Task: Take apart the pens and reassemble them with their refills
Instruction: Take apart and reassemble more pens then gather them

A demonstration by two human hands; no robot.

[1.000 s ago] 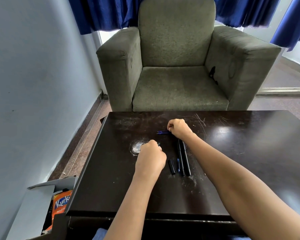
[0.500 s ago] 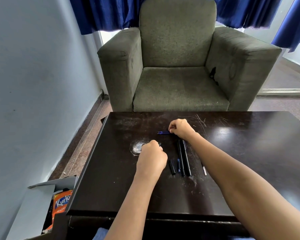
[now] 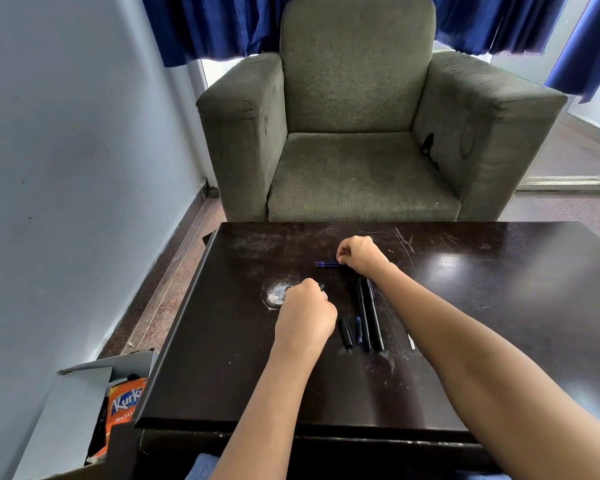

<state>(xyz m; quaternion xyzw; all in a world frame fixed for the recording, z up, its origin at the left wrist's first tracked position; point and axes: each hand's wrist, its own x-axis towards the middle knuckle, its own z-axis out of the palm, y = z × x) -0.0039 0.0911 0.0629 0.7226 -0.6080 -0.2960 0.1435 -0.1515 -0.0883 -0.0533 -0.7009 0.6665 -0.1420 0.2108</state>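
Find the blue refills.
Head view: the refills lie on the table, far centre, beyond the black pens; the right hand pinches their right end.

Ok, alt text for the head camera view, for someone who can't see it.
A person's right hand pinches thin blue pen refills on a scratched dark wooden table, while the left hand grips a small black pen part. Two long black pens and a short black cap lie between the forearms, with a grey-green fabric armchair behind.
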